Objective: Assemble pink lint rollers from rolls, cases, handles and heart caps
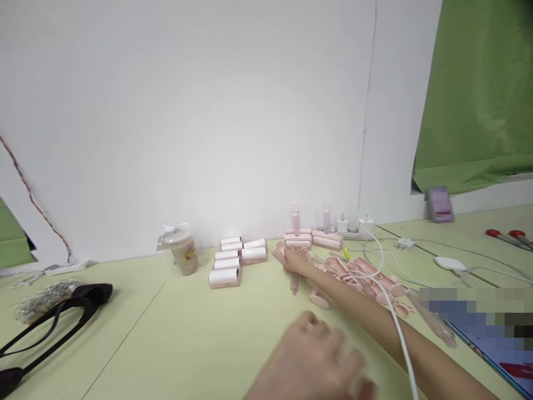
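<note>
Left hand [316, 361] blurred, right hand [296, 260] on upright pink handle [294, 283]

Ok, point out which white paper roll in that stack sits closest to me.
The front roll, at the near end of the stack, lying on its side; the other rolls lie behind it towards the wall.

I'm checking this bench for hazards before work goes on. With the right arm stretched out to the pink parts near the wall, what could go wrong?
The white cable lies over the right forearm, so pulling back might drag it across the loose pink parts. The right hand is close to the stacked pink rollers with upright handles; a nudge could topple them.
</note>
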Demonstrator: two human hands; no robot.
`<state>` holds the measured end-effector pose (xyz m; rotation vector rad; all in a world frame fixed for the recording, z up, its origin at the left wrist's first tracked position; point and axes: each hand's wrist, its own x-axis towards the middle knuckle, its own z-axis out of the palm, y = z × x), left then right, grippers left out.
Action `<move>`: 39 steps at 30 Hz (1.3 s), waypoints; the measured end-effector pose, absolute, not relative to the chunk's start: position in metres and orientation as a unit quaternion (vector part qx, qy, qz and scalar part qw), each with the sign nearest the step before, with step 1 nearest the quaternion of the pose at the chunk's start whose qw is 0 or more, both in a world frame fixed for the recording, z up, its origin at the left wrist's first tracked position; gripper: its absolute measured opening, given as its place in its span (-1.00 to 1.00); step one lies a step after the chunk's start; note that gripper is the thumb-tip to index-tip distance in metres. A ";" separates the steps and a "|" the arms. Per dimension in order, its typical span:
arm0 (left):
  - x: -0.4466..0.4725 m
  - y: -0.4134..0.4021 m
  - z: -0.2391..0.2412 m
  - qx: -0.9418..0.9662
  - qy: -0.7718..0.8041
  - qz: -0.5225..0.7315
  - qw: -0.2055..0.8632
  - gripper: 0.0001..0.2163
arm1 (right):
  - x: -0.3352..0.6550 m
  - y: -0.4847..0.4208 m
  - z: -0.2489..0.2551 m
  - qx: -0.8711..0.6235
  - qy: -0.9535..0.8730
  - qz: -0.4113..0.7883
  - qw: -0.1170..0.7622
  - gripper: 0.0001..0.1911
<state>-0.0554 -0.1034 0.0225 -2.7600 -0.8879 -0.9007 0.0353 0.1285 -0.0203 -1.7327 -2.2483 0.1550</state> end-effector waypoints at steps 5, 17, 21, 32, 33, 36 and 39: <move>-0.134 -0.020 -0.008 -0.621 -0.685 -0.374 0.067 -0.48 | 0.039 0.109 -0.015 -0.576 -0.789 0.060 0.206 -0.69; -0.178 0.037 -0.050 -0.383 -0.783 -0.489 -0.027 -0.01 | 0.072 -0.023 -0.019 -0.325 -0.878 0.210 0.283 -0.81; -0.174 0.022 -0.051 -0.464 -0.721 -0.508 -0.080 -0.11 | 0.079 -0.030 -0.038 -0.329 -0.740 0.435 0.395 -0.77; -0.092 -0.029 0.009 -0.847 -0.408 -0.253 -0.228 -0.26 | 0.054 -0.035 -0.053 -0.199 -0.233 0.875 0.375 -0.49; -0.087 -0.028 0.017 -0.872 -0.385 -0.224 -0.202 -0.22 | 0.054 -0.035 -0.053 -0.188 -0.216 0.889 0.357 -0.49; -0.073 -0.019 0.041 -0.909 -0.353 -0.145 -0.169 -0.08 | 0.054 -0.033 -0.057 -0.187 -0.167 0.898 0.361 -0.54; -0.071 -0.012 0.061 -0.908 -0.357 -0.108 -0.192 -0.11 | 0.055 -0.029 -0.061 -0.202 -0.152 0.887 0.386 -0.60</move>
